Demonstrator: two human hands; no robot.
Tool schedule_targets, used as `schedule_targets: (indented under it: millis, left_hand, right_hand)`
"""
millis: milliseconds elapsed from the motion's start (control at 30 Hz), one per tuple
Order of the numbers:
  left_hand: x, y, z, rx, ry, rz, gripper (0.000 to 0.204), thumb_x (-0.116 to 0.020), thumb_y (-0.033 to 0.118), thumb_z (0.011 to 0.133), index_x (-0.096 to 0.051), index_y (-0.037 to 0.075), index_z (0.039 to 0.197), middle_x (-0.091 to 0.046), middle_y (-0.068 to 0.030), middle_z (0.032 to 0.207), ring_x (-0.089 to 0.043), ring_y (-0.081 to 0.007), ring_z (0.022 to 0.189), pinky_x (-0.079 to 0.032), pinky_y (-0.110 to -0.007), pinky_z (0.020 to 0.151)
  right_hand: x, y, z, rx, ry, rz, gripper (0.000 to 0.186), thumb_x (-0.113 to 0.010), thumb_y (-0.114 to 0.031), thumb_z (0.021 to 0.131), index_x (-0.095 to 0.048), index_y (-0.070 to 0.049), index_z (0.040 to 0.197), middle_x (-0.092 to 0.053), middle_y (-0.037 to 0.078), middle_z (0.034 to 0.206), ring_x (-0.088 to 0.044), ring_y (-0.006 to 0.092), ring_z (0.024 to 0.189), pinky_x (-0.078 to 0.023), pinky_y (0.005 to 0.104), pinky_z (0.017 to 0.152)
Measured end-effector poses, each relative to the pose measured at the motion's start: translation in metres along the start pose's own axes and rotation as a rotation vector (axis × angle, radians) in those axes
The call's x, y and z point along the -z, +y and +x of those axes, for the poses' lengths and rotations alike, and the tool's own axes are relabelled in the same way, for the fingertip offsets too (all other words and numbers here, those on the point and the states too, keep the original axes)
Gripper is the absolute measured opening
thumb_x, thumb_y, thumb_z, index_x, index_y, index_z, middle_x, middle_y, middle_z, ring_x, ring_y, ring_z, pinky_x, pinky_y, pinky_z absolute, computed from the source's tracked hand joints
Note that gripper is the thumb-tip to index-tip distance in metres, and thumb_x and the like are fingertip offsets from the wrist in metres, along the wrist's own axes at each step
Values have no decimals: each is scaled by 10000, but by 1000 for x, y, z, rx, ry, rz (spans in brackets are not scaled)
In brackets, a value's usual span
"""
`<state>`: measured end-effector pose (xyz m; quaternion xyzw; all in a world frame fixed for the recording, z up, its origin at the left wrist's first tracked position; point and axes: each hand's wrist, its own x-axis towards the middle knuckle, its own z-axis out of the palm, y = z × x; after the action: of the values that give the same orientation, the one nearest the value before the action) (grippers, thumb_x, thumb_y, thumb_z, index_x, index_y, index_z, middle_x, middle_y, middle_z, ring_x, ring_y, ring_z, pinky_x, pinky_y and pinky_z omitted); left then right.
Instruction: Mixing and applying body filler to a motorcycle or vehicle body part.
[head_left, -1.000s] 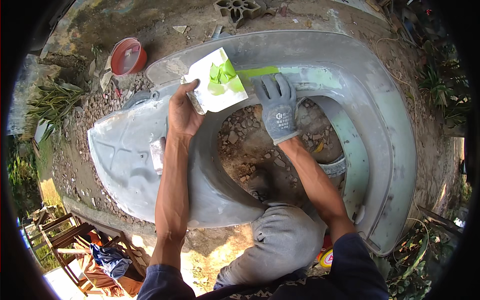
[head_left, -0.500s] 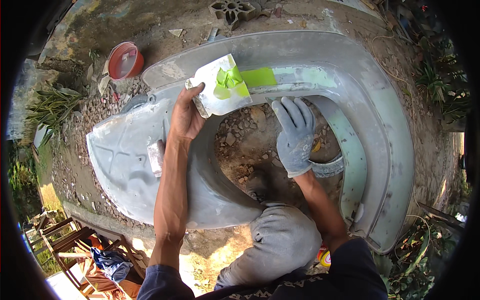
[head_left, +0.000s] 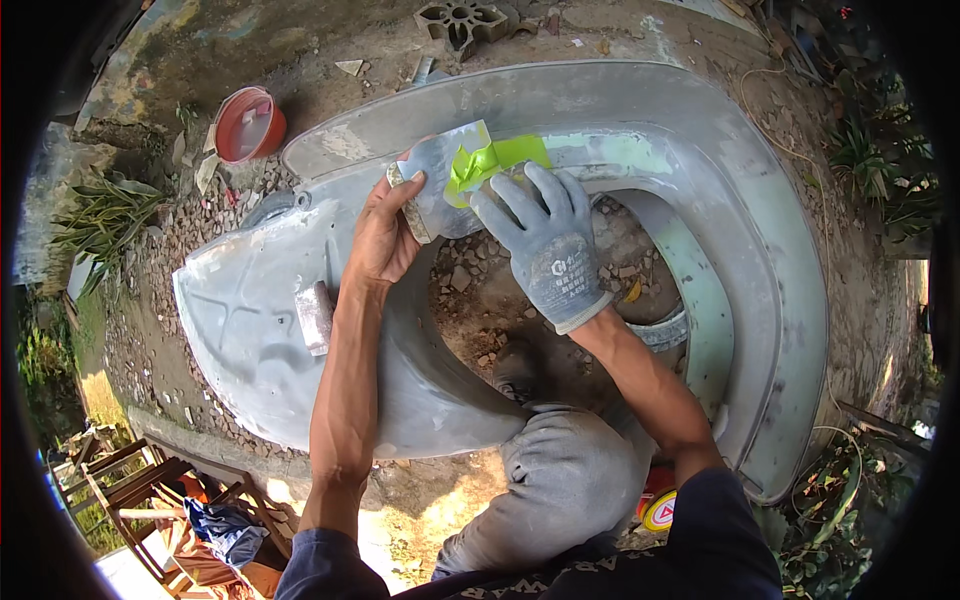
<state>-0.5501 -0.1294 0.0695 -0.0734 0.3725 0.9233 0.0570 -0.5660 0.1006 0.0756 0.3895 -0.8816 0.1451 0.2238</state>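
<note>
My bare left hand [head_left: 385, 235] grips the near-left edge of a flat metal plate [head_left: 428, 165], thumb on top. Bright green putty [head_left: 472, 172] lies in a folded lump on that plate. Reaching over the plate's right side, my gloved right hand [head_left: 550, 250] has its fingertips close to the putty. Its fingers hide most of the putty spreader in its grip; only a thin dark edge showed earlier. Below both hands lies a large curved grey body panel [head_left: 440, 400] with an arch-shaped opening. Across its ridge runs a smooth strip of green putty [head_left: 522, 151].
A small silvery block [head_left: 314, 318] rests on the panel's left part. A red bucket [head_left: 250, 125] stands beyond it on rubble-strewn ground. My bent knee [head_left: 570, 470] is at the near edge, with a round tin [head_left: 659, 512] beside it. Wooden chairs [head_left: 150, 490] are at lower left.
My right hand has moved left from beside the opening to the plate. The plate has tilted, and my left hand has shifted slightly right.
</note>
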Motion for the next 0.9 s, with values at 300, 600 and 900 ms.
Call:
schedule_targets:
  millis: [300,600,900]
  left_hand:
    - [9,3,3,-34,69,53,473,-540,70,1061,-420,-8,1511,-634,-179,1372,-709,-269,1177,-648,-411,976]
    - [20,6,2,-58,-64,-189,415,-533,59,1060,-437,-26,1455,-614,-209,1394,-666,-323,1256,-602,-483,1059]
    - [18,6,5,-69,-40,-142,413,-546,78,1059,-441,-35,1442,-636,-223,1372,-695,-324,1211,-611,-475,1043]
  right_hand:
    - [18,54,-33,-247,-36,166,431,-622,-38,832,-733,-164,1229,-675,46,1263,-572,294,1236,-419,488,1092]
    - [-45,98,-4,-182,45,-99,409,-640,-79,849,-730,-175,1236,-673,48,1269,-571,303,1237,-413,502,1087]
    - [-69,87,-12,-231,101,-183,444,-660,-92,858,-705,-180,1291,-639,64,1317,-545,356,1261,-409,561,1085]
